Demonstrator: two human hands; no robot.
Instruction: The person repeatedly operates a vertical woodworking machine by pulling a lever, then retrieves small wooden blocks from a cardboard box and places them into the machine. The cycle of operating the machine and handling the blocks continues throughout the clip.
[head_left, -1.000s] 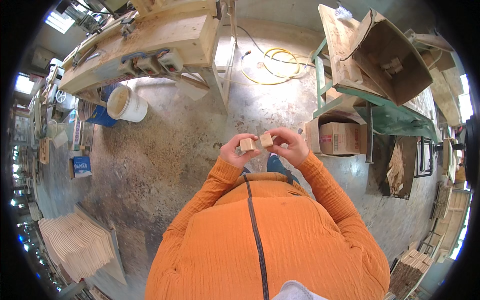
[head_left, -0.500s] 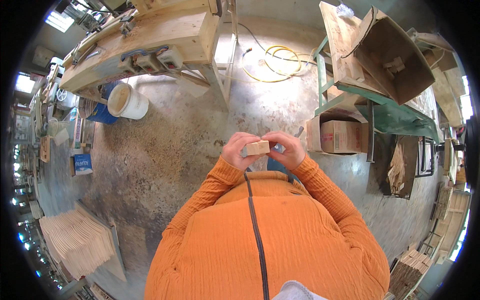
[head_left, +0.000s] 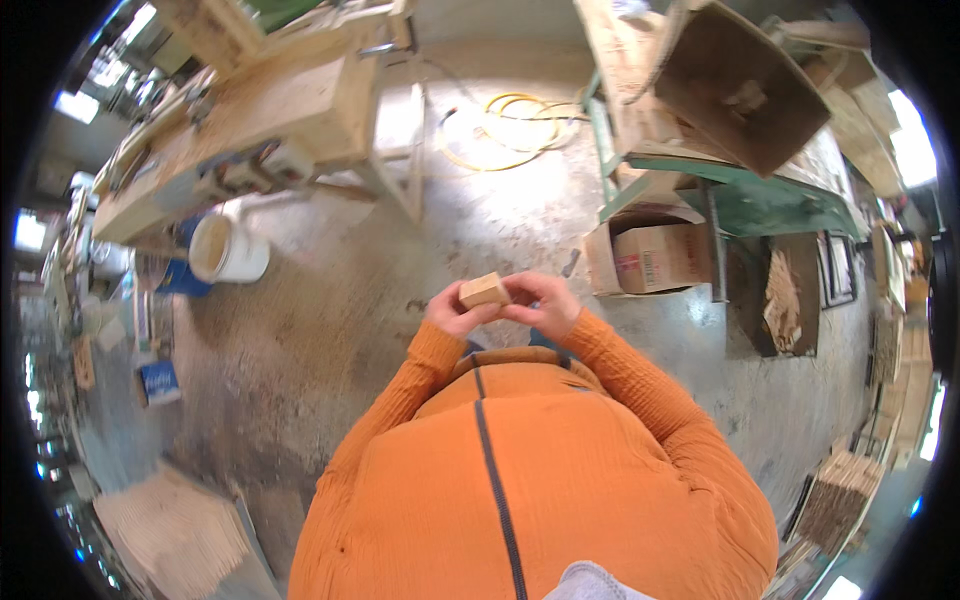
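Dusty concrete floor (head_left: 330,330) fills the workshop view, with a white bucket (head_left: 225,250) under a wooden workbench (head_left: 260,110) on the left. At centre, the left hand (head_left: 455,315) curls closed around the left end of a small wooden block (head_left: 484,291), thumb on its near face. That block lies roughly level, long axis running left to right between both hands, held at chest height. To its right, the right hand (head_left: 545,305) pinches the other end, equally near. Farther right sits a cardboard box (head_left: 660,257) beneath a green table (head_left: 770,200).
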